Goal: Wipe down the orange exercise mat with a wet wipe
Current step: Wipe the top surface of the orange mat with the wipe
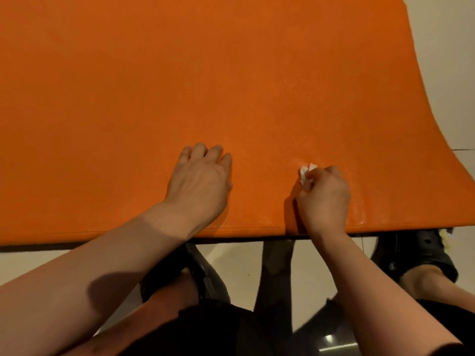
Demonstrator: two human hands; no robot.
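The orange exercise mat (205,80) fills most of the head view and lies flat on a pale floor. My right hand (325,196) is shut on a small crumpled white wet wipe (305,173) and presses it onto the mat near the near edge. Only a bit of the wipe shows past my fingers. My left hand (200,181) rests palm down on the mat to the left of it, fingers together and slightly curled, holding nothing. A damp sheen shows on the mat around and to the right of the wipe.
The mat's near edge (102,236) runs across the view just past my knees. My black shoes (421,253) stand on the pale tiled floor (447,60) below that edge. The mat's right edge curves away at the upper right.
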